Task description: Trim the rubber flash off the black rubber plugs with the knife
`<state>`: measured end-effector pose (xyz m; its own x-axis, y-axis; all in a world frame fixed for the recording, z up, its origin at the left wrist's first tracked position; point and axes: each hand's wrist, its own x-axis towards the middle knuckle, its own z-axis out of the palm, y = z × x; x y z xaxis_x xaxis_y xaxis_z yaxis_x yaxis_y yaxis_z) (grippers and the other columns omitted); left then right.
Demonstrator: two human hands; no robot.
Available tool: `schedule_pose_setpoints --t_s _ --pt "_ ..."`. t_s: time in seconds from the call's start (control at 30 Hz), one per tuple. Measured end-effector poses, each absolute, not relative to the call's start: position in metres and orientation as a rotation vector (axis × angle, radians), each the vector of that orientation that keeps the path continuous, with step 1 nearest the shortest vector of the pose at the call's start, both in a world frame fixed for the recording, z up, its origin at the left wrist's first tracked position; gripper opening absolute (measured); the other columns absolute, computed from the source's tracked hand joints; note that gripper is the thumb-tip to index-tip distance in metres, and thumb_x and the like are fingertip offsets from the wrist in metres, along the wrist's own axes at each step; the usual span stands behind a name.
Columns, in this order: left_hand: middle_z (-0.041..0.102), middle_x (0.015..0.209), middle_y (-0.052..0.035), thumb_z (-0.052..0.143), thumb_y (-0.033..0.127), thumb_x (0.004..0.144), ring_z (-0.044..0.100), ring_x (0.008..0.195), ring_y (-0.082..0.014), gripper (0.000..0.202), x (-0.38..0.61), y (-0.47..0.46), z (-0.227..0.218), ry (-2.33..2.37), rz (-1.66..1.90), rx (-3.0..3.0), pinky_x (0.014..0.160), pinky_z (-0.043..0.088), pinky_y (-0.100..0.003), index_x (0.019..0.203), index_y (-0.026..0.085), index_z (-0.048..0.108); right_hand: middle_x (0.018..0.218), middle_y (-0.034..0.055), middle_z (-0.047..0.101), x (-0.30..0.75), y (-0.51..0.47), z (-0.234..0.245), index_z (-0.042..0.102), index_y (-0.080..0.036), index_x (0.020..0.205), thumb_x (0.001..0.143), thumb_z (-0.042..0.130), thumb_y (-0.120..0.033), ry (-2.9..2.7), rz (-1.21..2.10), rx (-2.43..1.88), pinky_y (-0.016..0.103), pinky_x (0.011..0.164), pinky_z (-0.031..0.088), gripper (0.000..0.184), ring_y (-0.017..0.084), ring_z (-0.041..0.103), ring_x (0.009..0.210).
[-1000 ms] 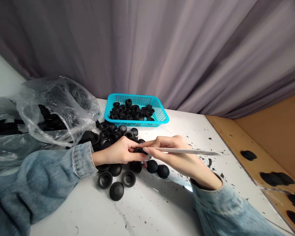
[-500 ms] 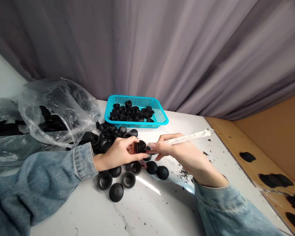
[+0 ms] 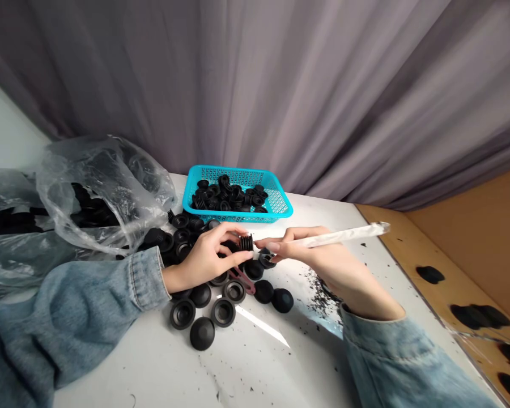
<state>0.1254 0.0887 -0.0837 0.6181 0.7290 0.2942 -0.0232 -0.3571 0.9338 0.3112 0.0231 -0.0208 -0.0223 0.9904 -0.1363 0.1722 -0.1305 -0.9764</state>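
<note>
Pinching one ribbed black cap [image 3: 246,243], the left hand [image 3: 212,256] holds it just left of the right hand [image 3: 312,255]. The right hand grips one white stick [image 3: 340,235], its long way slanting up to the right. Beyond them sits one blue basket [image 3: 238,215] with lots of small black caps [image 3: 223,195] (too piled up to count).

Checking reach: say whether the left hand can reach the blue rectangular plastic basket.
Likely yes: the open basket stands just beyond the left hand, though that hand holds a ribbed black rubbery piece.
</note>
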Motion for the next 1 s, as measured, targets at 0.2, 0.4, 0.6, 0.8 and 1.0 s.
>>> schedule_pose_setpoints --t_s 0.2,0.4,0.6,0.8,1.0 --pt "0.054 0.103 -0.0078 0.066 0.02 0.076 0.057 0.094 -0.0173 0.032 0.124 0.089 -0.087 0.418 1.044 2.156 0.065 0.059 -0.024 0.105 0.017 0.053 0.059 0.0012 0.065 0.311 0.027 -0.032 0.056 -0.016 0.052 0.064 0.074 -0.035 -1.184 1.3 -1.396 0.03 0.065 0.048 0.029 0.016 0.063 0.061" --pt "0.055 0.103 -0.0084 0.063 0.015 0.076 0.056 0.1 -0.0193 0.035 0.124 0.089 -0.085 0.343 1.068 2.265 0.077 0.058 -0.031 0.109 0.017 0.05 0.053 -0.0005 0.063 0.309 0.028 -0.035 0.055 -0.016 0.05 0.066 0.073 -0.029 -1.11 1.316 -1.358 0.026 0.058 0.046 0.028 0.014 0.062 0.057" --pt "0.055 0.101 -0.0083 0.061 0.014 0.078 0.059 0.097 -0.0173 0.029 0.124 0.088 -0.084 0.348 1.046 2.168 0.078 0.059 -0.027 0.107 0.015 0.054 0.051 -0.0011 0.063 0.312 0.028 -0.034 0.054 -0.016 0.051 0.065 0.074 -0.025 -0.981 1.419 -1.259 0.023 0.054 0.046 0.026 0.013 0.063 0.058" --pt "0.057 0.098 -0.0055 0.062 0.018 0.079 0.064 0.088 -0.0143 0.022 0.124 0.087 -0.087 0.38 0.994 1.941 0.077 0.06 -0.026 0.101 0.015 0.058 0.064 0.0064 0.071 0.318 0.036 -0.043 0.062 -0.014 0.058 0.063 0.074 -0.018 -0.796 1.651 -1.134 0.018 0.051 0.049 0.014 0.015 0.068 0.063" --pt "0.061 0.094 -0.0047 0.063 0.022 0.079 0.064 0.088 -0.0154 0.02 0.125 0.09 -0.088 0.476 0.933 1.809 0.069 0.06 -0.021 0.097 0.014 0.06 0.065 0.0051 0.072 0.322 0.044 -0.053 0.063 -0.013 0.061 0.065 0.069 -0.011 -0.625 1.779 -1.124 0.016 0.053 0.053 0.008 0.015 0.07 0.066"
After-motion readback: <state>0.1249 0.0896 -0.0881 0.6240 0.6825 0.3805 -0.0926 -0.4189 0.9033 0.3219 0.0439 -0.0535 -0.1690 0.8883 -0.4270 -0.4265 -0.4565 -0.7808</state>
